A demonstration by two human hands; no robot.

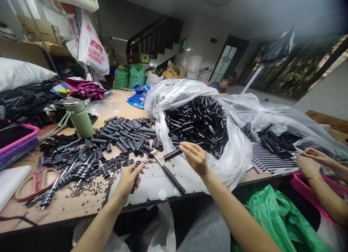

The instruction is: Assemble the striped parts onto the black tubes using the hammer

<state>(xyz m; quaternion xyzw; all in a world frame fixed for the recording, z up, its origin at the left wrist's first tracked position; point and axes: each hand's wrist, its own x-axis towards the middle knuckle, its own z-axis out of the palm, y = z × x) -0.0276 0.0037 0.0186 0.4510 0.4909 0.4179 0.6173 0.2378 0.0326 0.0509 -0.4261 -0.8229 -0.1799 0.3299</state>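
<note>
My right hand [195,157] pinches a black tube [173,155] in front of the opening of a clear plastic bag [240,150]. Many similar black tubes [197,123] fill that bag. Over the near part of the table, my left hand [132,179] is closed around a small dark piece, mostly covered by the fingers. Between the hands lies a hammer [170,174] with a black handle. Behind my left hand is a heap of black-and-white ridged rollers [127,132]. Black rings [118,160] and tiny dark bits [88,188] are scattered to its left.
Red-handled scissors [35,185], a green flask [79,120] and a pink-rimmed basket [20,139] occupy the left side. Another person's hands [310,163] work at the right, by striped material [268,159]. A green sack [280,217] hangs below the table edge.
</note>
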